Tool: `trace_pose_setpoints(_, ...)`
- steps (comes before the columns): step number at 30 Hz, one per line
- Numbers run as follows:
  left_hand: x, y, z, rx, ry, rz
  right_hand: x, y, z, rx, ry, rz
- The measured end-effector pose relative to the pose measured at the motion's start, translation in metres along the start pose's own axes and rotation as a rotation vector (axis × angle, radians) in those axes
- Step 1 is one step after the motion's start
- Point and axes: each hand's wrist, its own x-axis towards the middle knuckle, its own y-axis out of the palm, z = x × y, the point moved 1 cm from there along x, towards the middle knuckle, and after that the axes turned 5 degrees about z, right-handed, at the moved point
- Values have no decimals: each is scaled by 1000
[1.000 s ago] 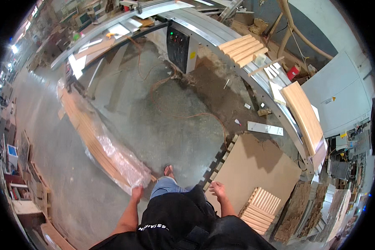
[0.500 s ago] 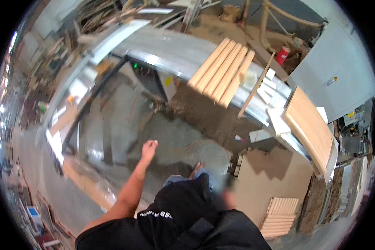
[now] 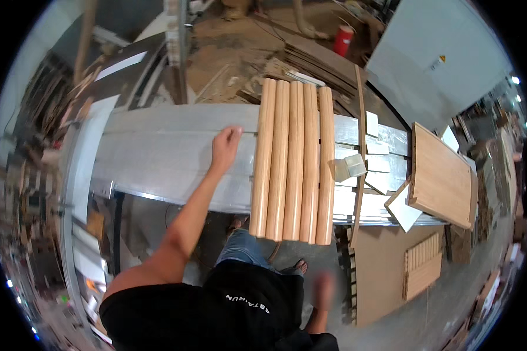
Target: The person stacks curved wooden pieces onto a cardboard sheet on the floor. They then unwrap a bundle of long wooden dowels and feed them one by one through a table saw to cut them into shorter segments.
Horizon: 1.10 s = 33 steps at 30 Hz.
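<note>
Several rounded, light-brown wooden slats (image 3: pixel 290 164) lie side by side on the metal table (image 3: pixel 158 146), their near ends jutting past its front edge. Just left of them, my left hand (image 3: pixel 223 150) hovers over the tabletop with its fingers curled in. Whether anything small is inside that hand is hidden. My right hand (image 3: pixel 324 291) hangs low beside my body, smeared by motion, so its fingers cannot be read. To the right of the slats sits a small translucent block (image 3: pixel 353 165), next to a thin wooden strip (image 3: pixel 360 140) that crosses the table.
White flat pieces (image 3: pixel 378 164) lie beyond the strip. A wooden panel (image 3: pixel 445 175) rests at the table's right end. Below, a brown board (image 3: pixel 375 281) and a stack of short slats (image 3: pixel 423 266) occupy the floor. Behind stand a red cylinder (image 3: pixel 343 40) and a grey cabinet (image 3: pixel 445 64).
The view has turned and come nearer to the table, so the slats look larger and more upright. My left hand has gone from above the floor to above the tabletop, beside the slats.
</note>
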Motion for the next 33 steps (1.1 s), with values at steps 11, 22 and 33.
trace_pose_setpoints(11,334,122,37,305,-5,1002,-63,295,109,680,74,-393)
trace_pose_setpoints(22,327,176,9,223,-175,1363,-34,356,185,832,-48,-733)
trace_pose_setpoints(33,331,146,26,181,-284,1347,-37,360,157,963,-100,-656)
